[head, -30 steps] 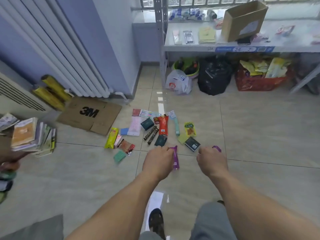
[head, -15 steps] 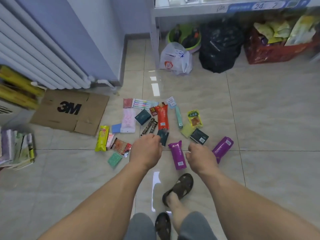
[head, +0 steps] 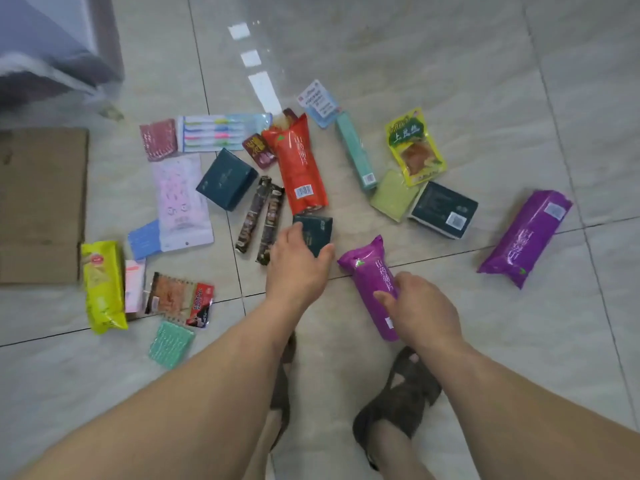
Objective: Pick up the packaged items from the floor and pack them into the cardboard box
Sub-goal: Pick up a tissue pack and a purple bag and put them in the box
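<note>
Several packaged items lie scattered on the tiled floor. My left hand [head: 298, 261] reaches over a small dark teal box [head: 317, 230], fingers on its left edge and thumb at its near right corner. My right hand [head: 422, 306] holds the near end of a purple packet [head: 367, 268], fingers curled across it. A second purple packet [head: 526, 233] lies to the right. Just beyond my left hand are a red-orange packet [head: 301, 164] and two dark snack bars [head: 259, 216]. The cardboard box is out of view.
Flat cardboard [head: 41, 202] lies at the left edge. Around it are a yellow packet [head: 102, 285], a pink pouch [head: 180, 199], a toothbrush pack [head: 221, 131], a larger teal box [head: 227, 178], a dark box with a QR code [head: 443, 209] and a yellow snack pouch [head: 414, 147]. My sandalled feet [head: 401, 393] stand just behind my hands.
The view has tilted down and closed in on the floor; shelf and bags left the frame. My left hand came onto the small dark box and my right hand onto the purple packet.
</note>
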